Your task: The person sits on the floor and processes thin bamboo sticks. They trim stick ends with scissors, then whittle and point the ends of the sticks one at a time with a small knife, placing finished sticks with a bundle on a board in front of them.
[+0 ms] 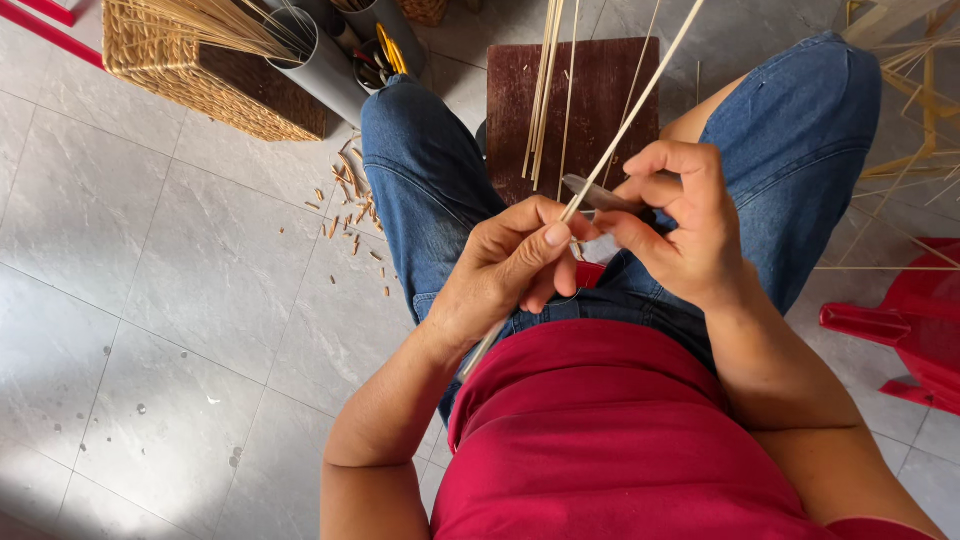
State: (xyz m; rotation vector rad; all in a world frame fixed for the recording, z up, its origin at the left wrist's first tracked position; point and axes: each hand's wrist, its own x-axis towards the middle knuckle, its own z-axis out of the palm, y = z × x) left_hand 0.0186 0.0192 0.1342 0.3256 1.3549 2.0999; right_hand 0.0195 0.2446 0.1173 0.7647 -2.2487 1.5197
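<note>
A thin pale cane strip (628,122) is pinched betw. thumb and forefinger of the left hand (510,268), fingers closed tight round it, thumb pressed flat on top. The strip runs diagonally: lower end pokes out under the left wrist near the red shirt (600,440), upper end leaves the picture at top, right of centre. Just beside it, the right hand (680,225) is curled shut on a small knife (598,192), its grey blade laid against the strip right at the left thumb tip; handle is hidden in the fist. Both hands are held close together, nearly touching, above the lap of a seated person in blue jeans (430,180).

Betw. the knees, a dark brown wooden board (600,90) is seen on the floor, w/ several more pale strips (545,80) standing in front of it. Short tan offcuts (350,200) are scattered on the grey tiled floor (180,300) by the left knee. At top left, a woven basket (190,85) is set next to grey plastic tubes (320,65), one stuffed w/ fine fibres, another w/ tools incl. something yellow. Red plastic furniture (900,320) is partly visible at right edge, and a light cane frame (915,110) at top right.
</note>
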